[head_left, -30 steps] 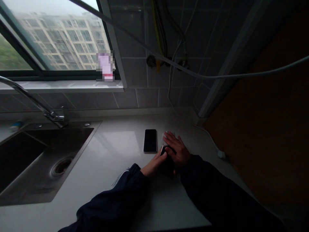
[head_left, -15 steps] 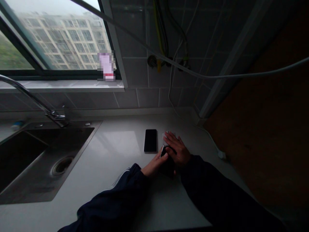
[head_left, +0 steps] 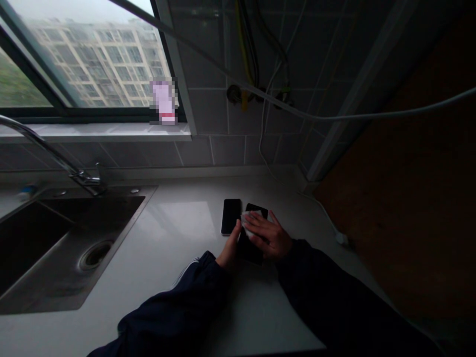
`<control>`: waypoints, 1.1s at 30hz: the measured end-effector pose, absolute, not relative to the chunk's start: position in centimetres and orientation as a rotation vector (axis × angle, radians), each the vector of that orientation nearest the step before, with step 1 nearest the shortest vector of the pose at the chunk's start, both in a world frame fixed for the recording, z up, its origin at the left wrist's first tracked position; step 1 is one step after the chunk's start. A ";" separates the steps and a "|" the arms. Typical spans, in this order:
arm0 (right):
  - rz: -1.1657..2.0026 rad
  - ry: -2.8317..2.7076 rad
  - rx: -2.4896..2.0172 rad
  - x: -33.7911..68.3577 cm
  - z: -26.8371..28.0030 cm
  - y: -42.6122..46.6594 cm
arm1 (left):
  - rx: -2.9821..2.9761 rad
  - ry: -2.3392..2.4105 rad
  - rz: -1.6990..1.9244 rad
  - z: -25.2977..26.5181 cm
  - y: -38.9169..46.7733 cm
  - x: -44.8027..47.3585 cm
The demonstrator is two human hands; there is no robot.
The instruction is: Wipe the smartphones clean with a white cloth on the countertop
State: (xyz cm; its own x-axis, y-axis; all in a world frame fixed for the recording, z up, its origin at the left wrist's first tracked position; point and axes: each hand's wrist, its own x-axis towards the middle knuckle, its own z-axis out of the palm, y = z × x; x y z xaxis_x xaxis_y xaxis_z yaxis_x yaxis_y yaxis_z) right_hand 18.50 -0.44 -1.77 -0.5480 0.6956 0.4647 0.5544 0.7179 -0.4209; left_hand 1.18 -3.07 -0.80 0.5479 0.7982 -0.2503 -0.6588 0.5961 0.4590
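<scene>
My left hand [head_left: 229, 250] grips the left edge of a black phone-like slab [head_left: 250, 251], its thumb along the side and its other fingers hidden. The slab's far end shows beyond my right hand [head_left: 270, 235]. Under the fingers of that hand lies a crumpled white tissue [head_left: 247, 216], pressed flat against the dark surface. A black-screened phone [head_left: 231, 216] with a pale rim lies on the counter just left of the slab, close to my left thumb.
The white countertop [head_left: 178, 277] carries a steel sink [head_left: 122, 233] and a chrome faucet [head_left: 87, 181] on the left. Along the right back runs a white cable with a plug [head_left: 341, 239]. Another cable [head_left: 327, 119] hangs across the view. A brown panel [head_left: 409, 213] stands at right.
The slab has shifted left and its far end now shows. My right hand has drawn the tissue nearer and left across it. My left thumb has moved from the face to the edge.
</scene>
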 end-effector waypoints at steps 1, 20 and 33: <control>0.309 -2.314 -0.925 18.4 -1.8 -0.5 | 0.323 0.480 0.874 -0.5 -3.0 1.1; 0.391 -2.343 -0.823 17.8 -1.2 -1.7 | 0.226 0.597 0.888 0.8 -2.6 1.0; 0.571 -2.330 -0.536 16.8 -0.4 -3.3 | 0.128 0.629 0.935 -0.2 -2.6 0.3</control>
State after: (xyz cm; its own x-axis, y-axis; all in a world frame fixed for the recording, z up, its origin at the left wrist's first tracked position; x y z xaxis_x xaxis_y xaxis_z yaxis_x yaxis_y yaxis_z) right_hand 16.83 -3.28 -0.37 -0.6913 0.5137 0.5082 0.2204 0.8197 -0.5288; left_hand 0.34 -2.61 -0.25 0.4306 0.7831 -0.4488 -0.7109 0.6006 0.3659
